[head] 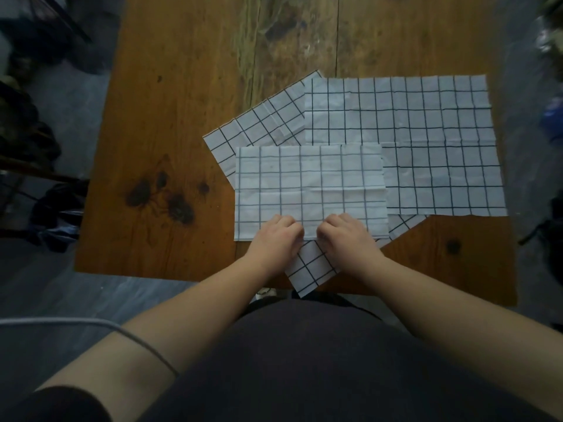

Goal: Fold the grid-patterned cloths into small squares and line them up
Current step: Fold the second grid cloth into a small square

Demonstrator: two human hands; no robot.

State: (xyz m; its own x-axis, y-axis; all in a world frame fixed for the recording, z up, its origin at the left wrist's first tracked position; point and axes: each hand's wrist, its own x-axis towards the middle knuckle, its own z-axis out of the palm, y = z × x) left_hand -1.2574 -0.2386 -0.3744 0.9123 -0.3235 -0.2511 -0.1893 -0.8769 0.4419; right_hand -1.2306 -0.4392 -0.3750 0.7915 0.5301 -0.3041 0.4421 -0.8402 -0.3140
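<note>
— So, how far along is the folding?

— Early, I'd say. Three grid-patterned cloths lie overlapping on the tabletop [170, 117], and none of them is a small square yet.

— Which one is being worked?

— The front cloth [307, 184], nearest the person and on top of the other two. Its grid lines show faint and doubled, so I judge it has been folded over once. It's a broad rectangle for now.

— And the hands?

— Both are at its near edge, close together. The left hand [278, 236] and the right hand [344, 236] have their fingers [286, 223] curled down over that edge and look to be pinching it, though the fingertips are tucked out of sight.

— The other two cloths?

— The big cloth [426, 141] lies open and flat to the right, partly under the front one. The angled cloth [262, 123] sits askew beneath both: one part shows at the far left, and a corner hangs over the near edge of the tabletop between the wrists. Neither looks folded.

— So what's left?

— Nearly everything — further folds on the front cloth, all the folding of the other two, and then the lining up. No row has been started.
</note>
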